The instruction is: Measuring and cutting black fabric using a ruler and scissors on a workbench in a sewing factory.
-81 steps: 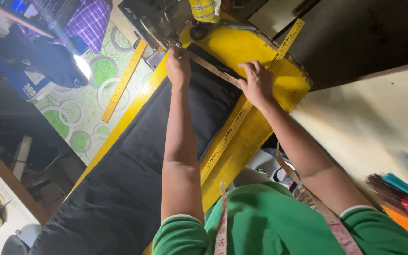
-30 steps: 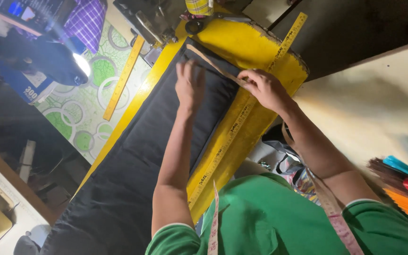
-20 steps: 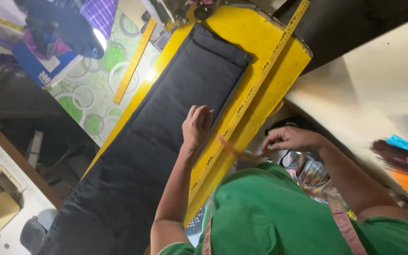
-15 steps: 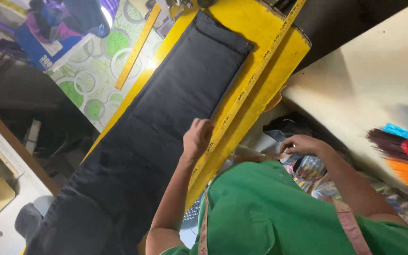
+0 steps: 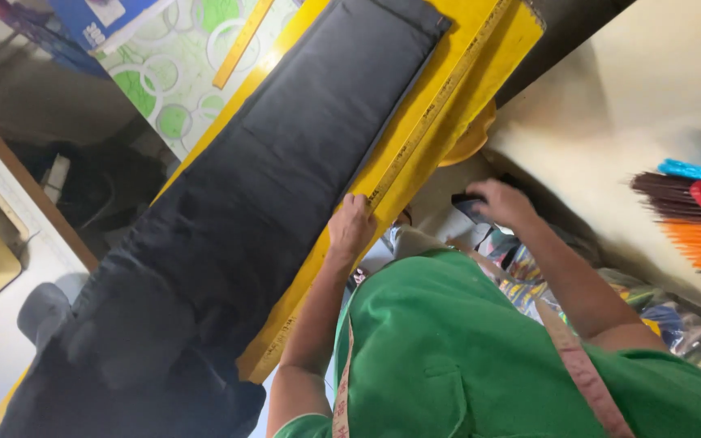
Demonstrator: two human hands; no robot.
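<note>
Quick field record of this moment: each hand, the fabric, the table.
left hand: resting on the black fabric's edge beside the ruler
right hand: off the table, reaching down at a dark object below its edge
black fabric: long strip laid flat along the table
yellow table: ruler lies along the fabric

**Where things lie around the table**

A long strip of fabric [image 5: 285, 170] lies lengthwise on the table [image 5: 488, 65]. A ruler [image 5: 440, 101] lies on the table along the fabric's right edge. The left hand [image 5: 350, 227] rests on that edge, touching both fabric and ruler's near end. The right hand [image 5: 501, 203] is off the table, lower and to the right, on a small object among clutter. A measuring tape [image 5: 578, 365] hangs around the person's neck. Broom bristles [image 5: 691, 235] lie far right; a second ruler [image 5: 241, 45] lies left of the table, on the floor.
</note>
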